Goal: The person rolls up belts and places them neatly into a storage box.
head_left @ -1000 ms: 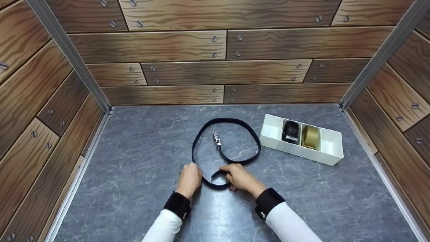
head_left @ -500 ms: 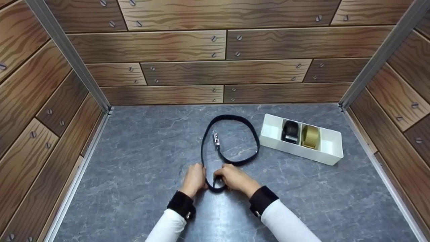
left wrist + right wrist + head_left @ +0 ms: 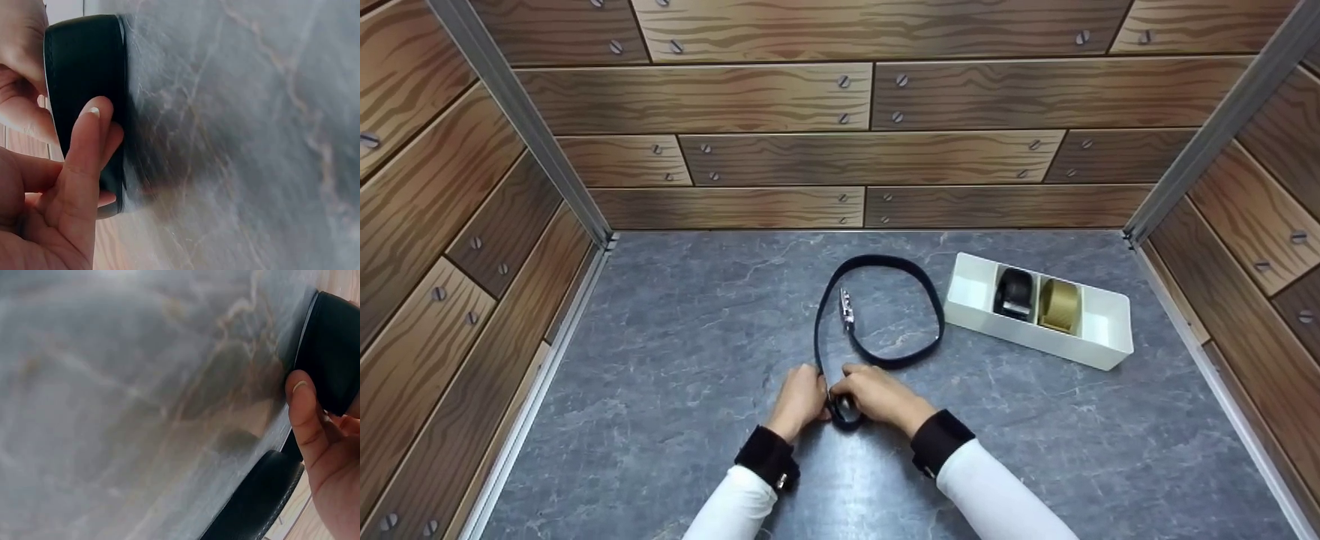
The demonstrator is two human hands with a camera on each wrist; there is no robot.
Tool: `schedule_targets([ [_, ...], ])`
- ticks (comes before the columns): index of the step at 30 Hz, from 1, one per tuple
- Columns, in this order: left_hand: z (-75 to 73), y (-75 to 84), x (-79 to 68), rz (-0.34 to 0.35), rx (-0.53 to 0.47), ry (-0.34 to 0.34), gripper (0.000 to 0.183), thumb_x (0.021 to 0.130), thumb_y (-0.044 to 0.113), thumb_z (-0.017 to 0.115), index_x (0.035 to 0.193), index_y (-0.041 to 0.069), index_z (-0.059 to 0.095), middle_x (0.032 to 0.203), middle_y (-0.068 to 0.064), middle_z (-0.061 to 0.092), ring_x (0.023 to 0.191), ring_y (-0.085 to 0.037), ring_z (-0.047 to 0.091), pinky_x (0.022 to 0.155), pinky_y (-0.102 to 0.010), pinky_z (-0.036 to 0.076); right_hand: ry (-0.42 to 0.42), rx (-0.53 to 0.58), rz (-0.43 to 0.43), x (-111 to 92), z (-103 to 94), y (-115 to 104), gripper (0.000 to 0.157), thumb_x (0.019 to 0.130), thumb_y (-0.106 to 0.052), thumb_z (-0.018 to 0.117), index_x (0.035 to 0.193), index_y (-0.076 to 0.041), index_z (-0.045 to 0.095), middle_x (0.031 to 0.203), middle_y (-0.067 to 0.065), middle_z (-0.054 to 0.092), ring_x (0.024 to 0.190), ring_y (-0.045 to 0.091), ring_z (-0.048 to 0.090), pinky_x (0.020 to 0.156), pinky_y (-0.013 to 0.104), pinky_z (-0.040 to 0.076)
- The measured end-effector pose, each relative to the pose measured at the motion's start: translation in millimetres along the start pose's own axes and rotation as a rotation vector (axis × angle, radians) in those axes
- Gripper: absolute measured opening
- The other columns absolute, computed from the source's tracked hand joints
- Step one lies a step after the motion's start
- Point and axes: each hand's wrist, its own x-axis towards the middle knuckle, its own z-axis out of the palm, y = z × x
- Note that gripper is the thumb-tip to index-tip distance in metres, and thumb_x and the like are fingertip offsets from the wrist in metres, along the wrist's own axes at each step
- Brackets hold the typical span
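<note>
A black leather belt (image 3: 880,260) stands on its edge on the grey floor in a wide loop. Its silver buckle (image 3: 846,309) lies inside that loop, away from both hands. At the near end the strap curves into a small coil. My left hand (image 3: 801,397) grips the coil's left side; in the left wrist view its fingers (image 3: 84,146) press along the outside of the belt (image 3: 84,62). From the right, my right hand (image 3: 881,391) pinches the coil, and the right wrist view has its thumb (image 3: 304,405) against the belt (image 3: 334,349). The strap's tip is hidden.
To the right stands a white divided tray (image 3: 1027,346). A rolled black belt (image 3: 1014,292) and a rolled olive-yellow belt (image 3: 1059,304) sit in its middle compartments. Wood-patterned walls (image 3: 780,157) enclose the back and both sides of the marbled grey surface (image 3: 697,315).
The curl at the belt's near end has tightened into a smaller coil. My hands have drawn closer together, and the large loop's left side has shifted right. The tray stays in place.
</note>
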Motion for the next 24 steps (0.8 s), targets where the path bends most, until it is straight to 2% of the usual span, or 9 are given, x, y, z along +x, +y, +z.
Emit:
schedule_targets([
  [2,1.0,-0.2,-0.2,0.021,0.024,0.015,0.025,0.09,-0.002,0.053,0.067,0.004,0.061,0.059,-0.01,0.061,0.048,-0.019,0.062,0.05,-0.032,0.05,0.011,-0.011,-0.017,0,0.3,1,0.023,0.084,-0.003,0.065,0.093,-0.022,0.075,0.079,-0.004,0.046,0.066,0.012,0.045,0.058,0.026,0.04],
  [5,0.7,-1.0,-0.3,0.014,0.02,0.015,0.025,0.091,0.0,0.054,0.068,0.004,0.062,0.057,-0.009,0.061,0.05,-0.021,0.064,0.053,-0.033,0.051,0.037,-0.013,-0.017,-2,2.7,2,0.022,0.085,-0.006,0.064,0.096,-0.023,0.073,0.079,-0.003,0.048,0.065,0.013,0.047,0.057,0.026,0.04],
  [9,-1.1,-1.4,0.0,-0.031,-0.066,-0.009,0.024,0.094,0.002,0.052,0.073,0.002,0.063,0.05,-0.002,0.058,0.039,-0.012,0.06,0.045,-0.028,0.049,0.105,0.024,0.039,-5,5.9,4,0.017,0.089,-0.006,0.063,0.104,-0.014,0.066,0.087,0.0,0.062,0.073,0.018,0.06,0.064,0.03,0.049],
  [12,-2.8,-1.9,0.7,-0.029,-0.077,-0.027,0.023,0.094,0.003,0.052,0.073,0.003,0.062,0.05,0.0,0.057,0.038,-0.009,0.057,0.043,-0.027,0.047,0.162,0.055,0.067,-5,7.5,5,0.013,0.088,-0.002,0.065,0.099,-0.008,0.061,0.087,0.002,0.067,0.077,0.02,0.065,0.067,0.033,0.053],
  [14,-4.3,-2.5,1.4,-0.029,-0.078,-0.061,0.022,0.093,0.005,0.052,0.073,0.004,0.061,0.053,0.0,0.058,0.039,-0.008,0.058,0.044,-0.026,0.047,0.185,0.067,0.079,-5,8.4,5,0.012,0.086,-0.002,0.068,0.091,-0.009,0.059,0.082,0.002,0.066,0.073,0.02,0.065,0.064,0.033,0.052],
  [20,-10.8,-3.3,2.2,0.008,-0.101,-0.175,0.013,0.084,0.017,0.067,0.08,0.005,0.063,0.057,-0.001,0.06,0.045,-0.011,0.06,0.046,-0.028,0.048,0.215,0.095,0.086,-3,10.0,5,0.016,0.083,-0.002,0.07,0.082,-0.012,0.058,0.076,-0.002,0.064,0.069,0.016,0.063,0.061,0.031,0.051],
  [24,-10.8,-1.2,0.6,0.034,-0.015,-0.164,0.018,0.078,0.017,0.075,0.08,0.005,0.063,0.06,-0.003,0.06,0.045,-0.013,0.058,0.046,-0.028,0.048,0.204,0.135,0.09,-4,9.0,3,0.01,0.085,-0.003,0.069,0.085,-0.011,0.063,0.08,-0.001,0.067,0.075,0.017,0.065,0.067,0.031,0.053],
])
